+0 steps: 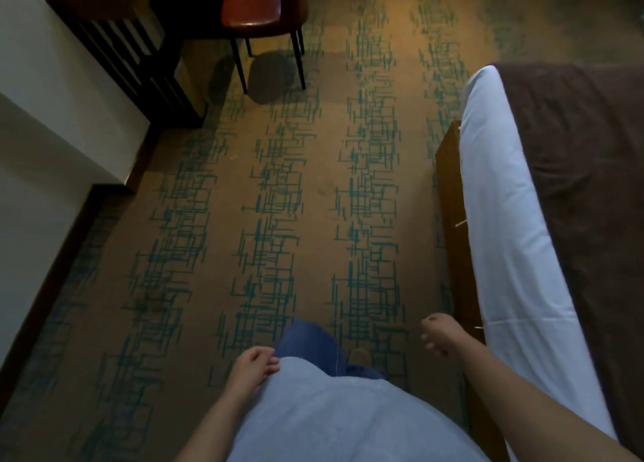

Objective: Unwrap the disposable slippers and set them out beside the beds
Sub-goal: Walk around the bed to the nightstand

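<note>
Two bare hands hang low in the frame, neither holding anything. The left hand (253, 363), at lower centre, rests against a pale blue shirt (334, 416) with its fingers (270, 364) loosely curled. The right hand (437, 334), lower right of centre, hangs just beside the wooden bed frame (453, 217), fingers loosely curled inward. Below the shirt hem a blue-jeaned leg (306, 339) shows over the tan carpet with teal line patterns (271, 217). Along the right edge runs a bed (505, 200) with a white sheet and a brown runner (585, 182). At upper centre stands a chair with a red-brown seat (251, 5); dark slatted furniture (132, 60) sits at upper left. No slippers appear anywhere in view, and no writing is readable.
</note>
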`<state>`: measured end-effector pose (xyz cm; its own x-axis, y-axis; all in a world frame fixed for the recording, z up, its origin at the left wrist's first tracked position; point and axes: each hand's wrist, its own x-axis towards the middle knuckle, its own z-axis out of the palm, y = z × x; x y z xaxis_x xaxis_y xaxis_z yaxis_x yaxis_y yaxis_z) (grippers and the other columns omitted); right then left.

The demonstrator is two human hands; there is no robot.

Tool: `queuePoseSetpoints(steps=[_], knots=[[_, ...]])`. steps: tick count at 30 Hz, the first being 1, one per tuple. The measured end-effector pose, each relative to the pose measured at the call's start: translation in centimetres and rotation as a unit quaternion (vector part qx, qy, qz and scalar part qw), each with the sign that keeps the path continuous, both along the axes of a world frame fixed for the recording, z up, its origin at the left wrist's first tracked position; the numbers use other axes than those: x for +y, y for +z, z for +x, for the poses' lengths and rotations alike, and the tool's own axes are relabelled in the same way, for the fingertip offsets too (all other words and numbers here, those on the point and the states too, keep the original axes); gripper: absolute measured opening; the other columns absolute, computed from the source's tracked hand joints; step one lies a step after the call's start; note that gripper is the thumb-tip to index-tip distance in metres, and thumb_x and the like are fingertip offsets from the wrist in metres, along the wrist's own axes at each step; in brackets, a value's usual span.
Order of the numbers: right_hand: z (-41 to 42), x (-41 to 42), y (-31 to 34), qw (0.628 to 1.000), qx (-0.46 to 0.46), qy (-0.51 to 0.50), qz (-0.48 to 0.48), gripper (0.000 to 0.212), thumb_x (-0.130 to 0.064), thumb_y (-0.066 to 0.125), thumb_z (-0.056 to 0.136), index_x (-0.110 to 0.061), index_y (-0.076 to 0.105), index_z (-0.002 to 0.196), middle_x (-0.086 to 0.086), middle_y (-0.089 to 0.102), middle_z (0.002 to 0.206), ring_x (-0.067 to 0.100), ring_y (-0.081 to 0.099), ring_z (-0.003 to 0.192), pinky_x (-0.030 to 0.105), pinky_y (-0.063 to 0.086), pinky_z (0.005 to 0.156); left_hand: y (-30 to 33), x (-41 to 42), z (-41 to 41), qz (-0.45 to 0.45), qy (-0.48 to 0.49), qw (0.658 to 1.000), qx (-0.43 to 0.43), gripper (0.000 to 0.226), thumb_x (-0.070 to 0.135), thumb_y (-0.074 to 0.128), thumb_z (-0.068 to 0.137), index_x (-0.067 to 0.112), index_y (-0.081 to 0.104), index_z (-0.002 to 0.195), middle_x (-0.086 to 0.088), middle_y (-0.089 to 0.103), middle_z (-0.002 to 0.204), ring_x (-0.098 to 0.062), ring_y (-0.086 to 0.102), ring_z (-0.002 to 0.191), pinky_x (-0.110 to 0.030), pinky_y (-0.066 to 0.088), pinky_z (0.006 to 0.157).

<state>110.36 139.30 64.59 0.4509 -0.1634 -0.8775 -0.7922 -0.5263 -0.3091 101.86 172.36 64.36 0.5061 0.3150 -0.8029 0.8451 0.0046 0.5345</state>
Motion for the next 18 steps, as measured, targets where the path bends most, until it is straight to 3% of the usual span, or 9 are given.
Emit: queuePoseSetpoints(steps=[6,10,13,18], knots=[[10.7,1.4,-0.6,0.999,0.004,-0.039,0.025,0.019,-0.017,0.038,0.097,-0.009,0.054,0.105,0.007,0.054,0.082,0.014,0.045,0.057,0.021,0.034,0.046,-2.1,0.5,11.9,-0.032,0.009,0.999,0.012,0.022,0.002,0.042,0.093,0.003,0.056,0.076,-0.016,0.058,0.072,-0.023,0.055,0.063,-0.028,0.043,0.061],[15.7,2.2,-2.2,0.998,0.010,-0.061,0.013,0.019,-0.016,0.039,0.096,-0.006,0.055,0.099,0.008,0.051,0.079,0.015,0.042,0.057,0.022,0.034,0.045,-1.8,2.8,23.3,-0.035,0.011,0.999,0.014,0.020,0.007,0.043,0.093,0.008,0.056,0.078,-0.012,0.060,0.075,-0.022,0.055,0.063,-0.024,0.044,0.051],[19.2,3.0,-2.6,0.997,0.037,-0.073,0.001,0.020,-0.014,0.040,0.095,-0.004,0.055,0.100,0.009,0.050,0.076,0.015,0.041,0.054,0.023,0.033,0.043,-0.6,5.1,31.4,-0.002,-0.066,0.998,0.021,0.016,0.008,0.043,0.093,0.004,0.057,0.086,-0.010,0.059,0.074,-0.022,0.053,0.061,-0.025,0.041,0.052],[26.7,4.8,-3.4,0.996,-0.001,-0.084,-0.035,0.020,-0.014,0.043,0.087,-0.012,0.053,0.070,0.010,0.052,0.070,0.021,0.043,0.061,0.029,0.033,0.057,1.2,6.8,45.1,0.021,-0.155,0.988,0.006,0.016,0.012,0.041,0.094,0.007,0.056,0.091,-0.006,0.061,0.078,-0.020,0.057,0.066,-0.026,0.037,0.056]])
